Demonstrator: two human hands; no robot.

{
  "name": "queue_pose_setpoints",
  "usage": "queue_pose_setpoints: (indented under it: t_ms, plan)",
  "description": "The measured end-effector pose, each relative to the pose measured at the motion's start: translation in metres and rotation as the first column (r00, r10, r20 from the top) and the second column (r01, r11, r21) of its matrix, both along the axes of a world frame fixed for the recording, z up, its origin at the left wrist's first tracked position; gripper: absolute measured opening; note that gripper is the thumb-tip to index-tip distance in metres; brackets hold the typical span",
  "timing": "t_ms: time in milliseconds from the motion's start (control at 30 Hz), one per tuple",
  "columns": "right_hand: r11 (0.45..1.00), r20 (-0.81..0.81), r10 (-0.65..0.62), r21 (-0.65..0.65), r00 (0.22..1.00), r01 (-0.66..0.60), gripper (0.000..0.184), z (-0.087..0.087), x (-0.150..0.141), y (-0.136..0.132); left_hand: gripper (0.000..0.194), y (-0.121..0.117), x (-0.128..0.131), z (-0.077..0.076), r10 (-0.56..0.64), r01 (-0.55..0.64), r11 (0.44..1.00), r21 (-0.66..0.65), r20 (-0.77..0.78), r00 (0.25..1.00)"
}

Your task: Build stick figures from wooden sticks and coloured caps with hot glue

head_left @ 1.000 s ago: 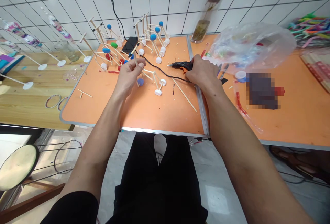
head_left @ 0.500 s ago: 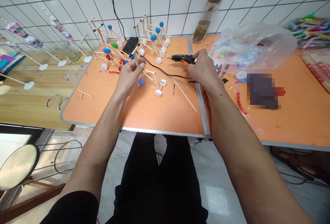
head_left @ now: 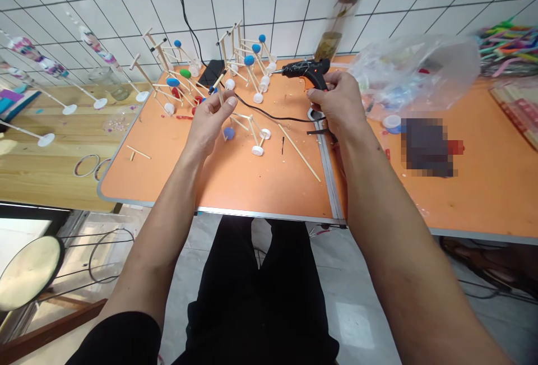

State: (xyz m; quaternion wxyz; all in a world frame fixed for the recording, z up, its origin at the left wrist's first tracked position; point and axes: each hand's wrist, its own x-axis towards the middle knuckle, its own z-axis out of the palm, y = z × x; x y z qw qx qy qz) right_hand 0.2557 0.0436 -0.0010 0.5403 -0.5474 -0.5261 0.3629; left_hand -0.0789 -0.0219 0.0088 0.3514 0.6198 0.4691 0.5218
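My left hand (head_left: 215,115) pinches the upright stick of a small wooden-stick tricycle model (head_left: 251,124) on the orange table. The model has white wheels and a blue wheel, and part of it is hidden behind my fingers. My right hand (head_left: 339,96) is closed round the handle of a black and orange hot glue gun (head_left: 306,69), held above the table with its nozzle to the left. A black cord (head_left: 269,116) runs across the table toward my right hand. Similar stick models with blue tops (head_left: 250,62) stand behind.
A glass tea bottle (head_left: 336,23) stands by the tiled wall. A clear plastic bag (head_left: 416,68) and a blue-white round lid (head_left: 392,123) are at the right. One loose stick (head_left: 299,152) lies in front, and a black phone-like slab (head_left: 211,73) lies at the back.
My right hand has lifted the glue gun off the table, tilting its handle downward and shifting it slightly right. My left hand stays on the stick model, nearly still.
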Motion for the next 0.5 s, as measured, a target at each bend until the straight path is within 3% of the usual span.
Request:
queue_pose_setpoints:
  t_ms: [67,267,500]
  plan:
    - [0.996,-0.04,-0.031,-0.08,0.999,0.027,0.037,0.008,-0.005,-0.005,0.077,0.002,-0.002,0.0,-0.019,0.019,1.0,0.007,0.006,1.0]
    - [0.989,-0.168,0.072,-0.116,0.983,-0.092,0.031,0.025,-0.011,-0.021,0.081,0.003,-0.006,0.005,-0.05,0.05,0.998,0.03,-0.012,0.999]
    - [0.987,-0.233,0.054,-0.134,0.971,-0.088,0.028,0.041,-0.019,-0.037,0.097,0.001,-0.01,0.012,-0.091,0.093,0.995,0.047,-0.034,0.995]
